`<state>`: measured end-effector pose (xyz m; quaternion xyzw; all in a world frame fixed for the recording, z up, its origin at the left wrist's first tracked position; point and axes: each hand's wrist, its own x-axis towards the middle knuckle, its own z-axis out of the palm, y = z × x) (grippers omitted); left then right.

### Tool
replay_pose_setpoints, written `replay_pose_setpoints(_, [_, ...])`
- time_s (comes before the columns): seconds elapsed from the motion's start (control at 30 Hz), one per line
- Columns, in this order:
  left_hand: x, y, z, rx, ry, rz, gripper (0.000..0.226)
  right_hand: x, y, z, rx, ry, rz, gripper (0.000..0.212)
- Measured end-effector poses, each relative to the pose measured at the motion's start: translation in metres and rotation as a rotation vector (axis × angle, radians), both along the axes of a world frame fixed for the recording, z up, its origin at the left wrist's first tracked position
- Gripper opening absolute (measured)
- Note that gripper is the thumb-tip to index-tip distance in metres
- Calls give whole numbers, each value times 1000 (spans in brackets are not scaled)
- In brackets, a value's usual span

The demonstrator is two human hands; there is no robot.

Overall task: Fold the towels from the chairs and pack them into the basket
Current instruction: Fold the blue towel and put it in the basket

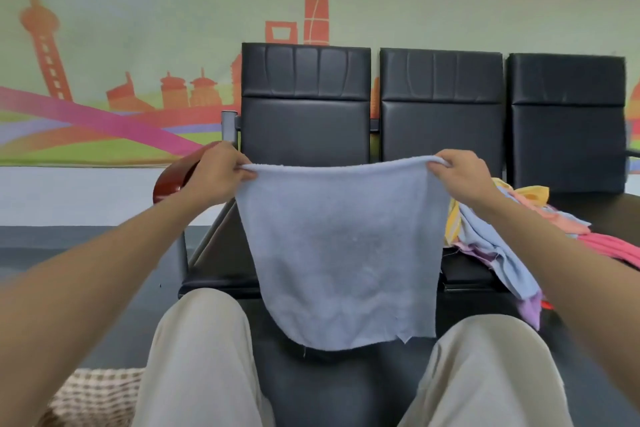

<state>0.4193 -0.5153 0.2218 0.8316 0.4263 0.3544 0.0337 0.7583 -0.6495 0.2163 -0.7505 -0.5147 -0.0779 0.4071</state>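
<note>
Pinching the top corners of a pale blue towel (341, 246), both hands hold it stretched out in the air in front of the black chairs (306, 104). At far left, low in view, a woven basket (100, 392) sits on the floor beside the person's knee. Next comes the left hand (216, 175), fingers curled onto the towel's left corner. The cloth hangs flat between the knees, its lower edge frayed. On the opposite corner, the right hand (465, 175) grips likewise. Behind that arm, a heap of coloured towels (519, 229) lies on the middle seat.
</note>
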Motion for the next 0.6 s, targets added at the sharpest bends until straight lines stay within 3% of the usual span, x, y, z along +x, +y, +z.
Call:
replay_pose_setpoints(0.23, [-17, 0, 7, -381, -336, -88, 21, -15, -5, 16, 198, 504, 224, 14])
replay_pose_setpoints(0.33, [-19, 5, 8, -420, -513, -96, 22, -18, -5, 18, 256, 579, 252, 12])
replay_pose_setpoints(0.4, [-20, 12, 5, -309, -425, -63, 15, -16, 0, 14, 257, 450, 162, 8])
replay_pose_setpoints(0.5, [-23, 19, -5, -147, -99, 1, 13, -9, 7, -2, 120, 150, 14, 9])
replay_pose_setpoints(0.6, [-23, 20, -15, -98, 96, -3, 17, -3, 15, -12, 45, 96, -88, 6])
